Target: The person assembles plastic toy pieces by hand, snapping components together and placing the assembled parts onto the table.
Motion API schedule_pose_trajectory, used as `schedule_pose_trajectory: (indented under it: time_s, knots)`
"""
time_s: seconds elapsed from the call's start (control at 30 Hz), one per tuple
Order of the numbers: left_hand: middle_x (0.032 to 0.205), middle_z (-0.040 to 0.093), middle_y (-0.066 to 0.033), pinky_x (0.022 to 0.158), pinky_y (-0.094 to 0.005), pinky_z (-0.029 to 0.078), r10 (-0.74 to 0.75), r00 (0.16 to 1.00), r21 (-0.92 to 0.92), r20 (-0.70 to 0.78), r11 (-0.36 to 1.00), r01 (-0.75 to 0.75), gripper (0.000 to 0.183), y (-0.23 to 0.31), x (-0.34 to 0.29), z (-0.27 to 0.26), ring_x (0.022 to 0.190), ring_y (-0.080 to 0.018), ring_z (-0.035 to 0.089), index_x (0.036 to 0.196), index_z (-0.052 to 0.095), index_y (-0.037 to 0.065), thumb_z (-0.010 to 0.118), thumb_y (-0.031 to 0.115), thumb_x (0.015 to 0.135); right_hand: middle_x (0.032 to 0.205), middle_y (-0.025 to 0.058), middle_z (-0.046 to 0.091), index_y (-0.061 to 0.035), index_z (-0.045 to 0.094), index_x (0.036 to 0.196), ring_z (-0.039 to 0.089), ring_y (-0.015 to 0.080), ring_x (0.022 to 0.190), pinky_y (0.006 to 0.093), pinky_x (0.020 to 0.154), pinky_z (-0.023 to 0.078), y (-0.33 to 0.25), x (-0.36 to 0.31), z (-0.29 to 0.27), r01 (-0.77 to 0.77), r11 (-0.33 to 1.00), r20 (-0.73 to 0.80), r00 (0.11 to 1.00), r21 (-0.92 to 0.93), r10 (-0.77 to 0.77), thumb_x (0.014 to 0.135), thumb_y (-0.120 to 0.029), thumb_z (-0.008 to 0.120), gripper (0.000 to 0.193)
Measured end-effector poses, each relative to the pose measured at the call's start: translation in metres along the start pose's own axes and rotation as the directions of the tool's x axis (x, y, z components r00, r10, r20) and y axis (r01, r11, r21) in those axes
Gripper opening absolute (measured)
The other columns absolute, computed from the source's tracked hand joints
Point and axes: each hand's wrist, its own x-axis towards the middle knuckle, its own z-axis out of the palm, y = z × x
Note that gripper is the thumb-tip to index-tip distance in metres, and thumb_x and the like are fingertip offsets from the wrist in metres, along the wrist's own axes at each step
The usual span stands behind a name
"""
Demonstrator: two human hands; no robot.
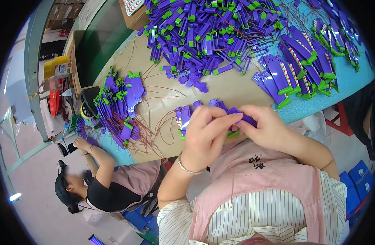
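Between my two hands is a purple plastic piece [248,119] with a bit of green below it. My right hand [264,125] pinches its right end with thumb and fingers. My left hand [208,130] has its thumb and fingertips pressed together at the piece's left end, and my fingers hide part of it. Just behind and beside my left hand, several purple parts with green ends [184,115] lie on the table. One of them carries a red-and-white striped strip.
A big heap of purple-and-green plastic parts [203,36] covers the table's far side. Striped purple assemblies [277,75] are stacked at right on a blue surface [318,106]. At left lies a pile with thin red wires [124,102]. Beyond it a co-worker [114,179] sits at the table.
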Motion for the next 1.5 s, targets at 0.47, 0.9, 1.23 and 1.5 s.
schedule_pose_trajectory:
  time_s: [0.47, 0.9, 1.23, 1.5]
  knots:
    - [0.082, 0.063, -0.0085, 0.066, -0.0292, 0.046, -0.454, 0.887, -0.419, 0.084, 0.792, 0.445, 0.013, -0.009, -0.008, 0.029, 0.073, -0.0195, 0.058, 0.092, 0.064, 0.000, 0.070, 0.005, 0.083, 0.061, 0.0139, 0.058, -0.0032, 0.059, 0.074, 0.059, 0.0339, 0.055, 0.0431, 0.051, 0.043, 0.011, -0.005, 0.000, 0.254, 0.891, -0.135, 0.936, -0.376, -0.324, 0.081, -0.015, 0.064, 0.016]
    - [0.082, 0.061, -0.0038, 0.065, -0.0258, 0.046, -0.741, 0.667, -0.139, -0.076, 0.670, 0.729, 0.012, -0.064, -0.030, -0.037, 0.072, -0.0107, 0.056, 0.096, 0.066, 0.002, 0.056, 0.010, 0.095, 0.113, 0.0179, 0.049, -0.0023, 0.049, 0.130, 0.050, 0.0368, 0.103, 0.0436, 0.088, 0.042, 0.002, 0.006, -0.050, -0.162, 0.455, -0.392, 0.788, -0.875, -0.474, 0.071, 0.006, 0.069, 0.063]
    - [0.075, 0.060, -0.0086, 0.064, -0.0365, 0.046, -0.081, 0.962, 0.439, -0.262, 0.877, 0.194, 0.017, -0.047, 0.053, 0.011, 0.070, -0.0247, 0.057, 0.093, 0.066, 0.003, 0.071, 0.008, 0.079, 0.108, 0.0199, 0.051, -0.0033, 0.045, 0.135, 0.056, 0.0374, 0.096, 0.0442, 0.083, 0.046, 0.011, 0.011, -0.048, -0.154, 0.620, -0.477, 0.783, -0.770, -0.399, 0.075, 0.005, 0.066, 0.064]
    - [0.076, 0.065, -0.0069, 0.059, -0.0271, 0.048, -0.498, 0.851, -0.098, -0.166, 0.867, 0.488, 0.013, -0.041, 0.047, 0.016, 0.063, -0.0134, 0.062, 0.101, 0.060, 0.003, 0.063, 0.008, 0.090, 0.083, 0.0041, 0.061, -0.0003, 0.057, 0.101, 0.061, 0.0107, 0.069, 0.0262, 0.061, 0.049, 0.014, -0.005, -0.033, 0.147, 0.877, -0.157, 0.984, 0.458, -0.083, 0.097, -0.011, 0.054, 0.012]
